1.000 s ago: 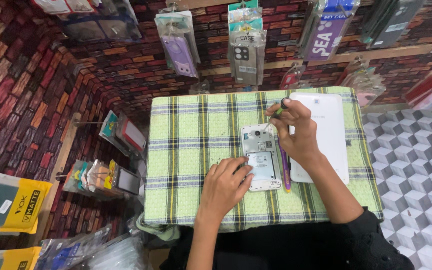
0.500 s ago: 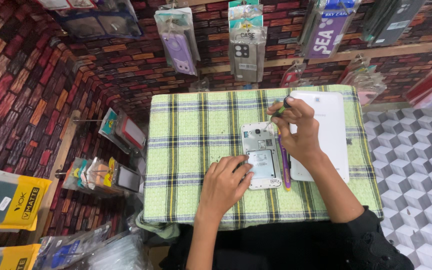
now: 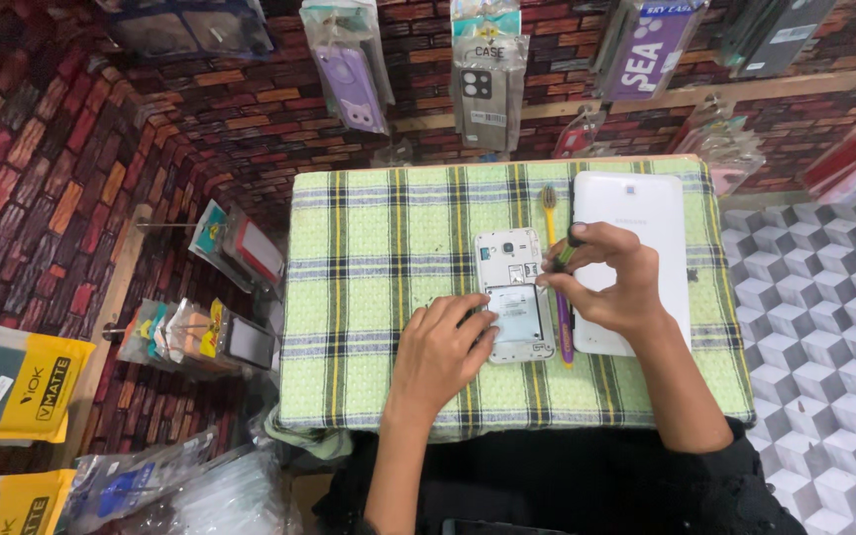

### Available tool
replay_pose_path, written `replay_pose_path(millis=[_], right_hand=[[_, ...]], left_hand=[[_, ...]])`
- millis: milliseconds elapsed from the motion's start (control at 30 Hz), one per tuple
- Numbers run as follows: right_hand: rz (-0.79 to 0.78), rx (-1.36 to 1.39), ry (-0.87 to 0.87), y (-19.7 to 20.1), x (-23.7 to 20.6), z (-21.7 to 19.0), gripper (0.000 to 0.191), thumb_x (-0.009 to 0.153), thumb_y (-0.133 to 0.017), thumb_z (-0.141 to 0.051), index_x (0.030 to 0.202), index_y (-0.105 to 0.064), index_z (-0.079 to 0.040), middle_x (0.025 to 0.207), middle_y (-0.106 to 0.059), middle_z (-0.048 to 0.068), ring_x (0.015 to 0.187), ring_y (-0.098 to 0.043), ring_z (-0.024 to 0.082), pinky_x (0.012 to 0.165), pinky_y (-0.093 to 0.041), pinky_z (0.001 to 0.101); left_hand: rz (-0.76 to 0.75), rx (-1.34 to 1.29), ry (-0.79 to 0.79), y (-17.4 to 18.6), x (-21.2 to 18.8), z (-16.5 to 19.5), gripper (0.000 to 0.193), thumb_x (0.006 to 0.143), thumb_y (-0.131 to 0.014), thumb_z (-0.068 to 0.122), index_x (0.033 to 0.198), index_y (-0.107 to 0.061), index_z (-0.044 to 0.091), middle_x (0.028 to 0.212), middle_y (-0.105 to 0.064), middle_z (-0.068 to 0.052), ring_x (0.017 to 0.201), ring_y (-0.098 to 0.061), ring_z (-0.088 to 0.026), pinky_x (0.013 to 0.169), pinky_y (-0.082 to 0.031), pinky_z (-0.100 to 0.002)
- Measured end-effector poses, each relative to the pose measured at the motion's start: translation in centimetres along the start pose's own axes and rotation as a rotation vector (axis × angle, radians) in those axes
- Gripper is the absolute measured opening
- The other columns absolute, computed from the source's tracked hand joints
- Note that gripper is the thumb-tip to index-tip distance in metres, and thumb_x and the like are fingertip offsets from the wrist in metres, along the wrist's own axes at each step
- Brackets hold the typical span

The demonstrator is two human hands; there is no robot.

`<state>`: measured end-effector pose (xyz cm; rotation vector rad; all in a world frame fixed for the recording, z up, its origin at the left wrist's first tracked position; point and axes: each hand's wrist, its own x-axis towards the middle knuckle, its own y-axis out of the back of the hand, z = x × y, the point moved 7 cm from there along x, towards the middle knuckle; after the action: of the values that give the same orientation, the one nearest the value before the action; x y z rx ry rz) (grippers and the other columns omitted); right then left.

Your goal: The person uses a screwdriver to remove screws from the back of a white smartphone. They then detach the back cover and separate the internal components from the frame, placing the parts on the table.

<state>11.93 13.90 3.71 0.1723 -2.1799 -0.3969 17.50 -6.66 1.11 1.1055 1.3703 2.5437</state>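
Phone (image 3: pixel 514 295), white, back cover off, lies face down mid-desk on the green plaid cloth (image 3: pixel 378 297). Left hand (image 3: pixel 438 352) rests flat at the phone's lower left edge, grip open, apparently pinning it so it won't slide. Right hand (image 3: pixel 611 277), just right of the phone, has its grip closed on a small dark-tipped tool (image 3: pixel 567 248) angled at the upper body. White tablet (image 3: pixel 636 213) lies right of the phone under that hand; toothbrush (image 3: pixel 550 213) between the two.

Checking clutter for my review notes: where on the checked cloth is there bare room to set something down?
The cloth is bare on its left half, from the left edge to the opened phone, and along the near edge. It is crowded on the right: left hand, right hand, toothbrush and white tablet.
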Motion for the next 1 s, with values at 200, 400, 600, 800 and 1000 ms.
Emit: replay_pose_path(millis=[200,400,600,800,1000], right_hand=[[0.016,-0.043,0.06,0.2,0.2,-0.4,0.066,0.083,-0.084,0.006,0.134,-0.045,-0.008,0.098,-0.073,0.015,0.092,-0.078,0.022,0.075,-0.066,0.0307],[-0.009,-0.107,0.088,-0.3,0.4,-0.8,0.067,0.08,-0.086,0.001,0.133,-0.046,-0.008,0.094,-0.073,0.012,0.092,-0.078,0.023,0.072,-0.066,0.0284],[-0.015,-0.083,0.1,-0.2,0.3,-0.9,0.065,0.082,-0.085,0.001,0.134,-0.045,-0.008,0.095,-0.073,0.012,0.095,-0.078,0.024,0.075,-0.067,0.0289],[-0.025,-0.104,0.123,-0.3,0.4,-1.0,0.066,0.081,-0.086,0.0,0.133,-0.046,-0.008,0.093,-0.073,0.012,0.091,-0.078,0.022,0.072,-0.066,0.0283],[-0.078,-0.001,0.015,-0.4,0.6,-0.9,0.061,0.087,-0.08,0.003,0.135,-0.045,-0.011,0.101,-0.073,0.011,0.1,-0.077,0.023,0.077,-0.065,0.029]], left_hand=[[0.002,-0.011,0.003,0.1,-0.2,-0.1,0.016,0.089,-0.076,0.019,0.102,-0.076,0.009,0.12,-0.071,-0.002,0.106,-0.066,-0.02,0.08,-0.051,-0.036],[0.0,0.006,-0.001,-0.2,-0.4,-0.2,0.018,0.088,-0.076,0.02,0.103,-0.076,0.01,0.12,-0.071,-0.002,0.106,-0.066,-0.019,0.082,-0.051,-0.036],[0.003,-0.002,0.0,0.1,-0.3,0.0,0.017,0.088,-0.076,0.02,0.102,-0.076,0.01,0.12,-0.072,-0.002,0.106,-0.066,-0.019,0.081,-0.051,-0.036],[0.004,0.009,-0.002,0.4,-0.2,0.0,0.017,0.088,-0.076,0.02,0.102,-0.076,0.01,0.119,-0.072,-0.001,0.106,-0.066,-0.019,0.08,-0.051,-0.035],[0.011,0.009,0.0,0.3,0.0,0.0,0.016,0.088,-0.076,0.02,0.101,-0.076,0.01,0.119,-0.072,-0.001,0.106,-0.067,-0.019,0.08,-0.051,-0.035]])
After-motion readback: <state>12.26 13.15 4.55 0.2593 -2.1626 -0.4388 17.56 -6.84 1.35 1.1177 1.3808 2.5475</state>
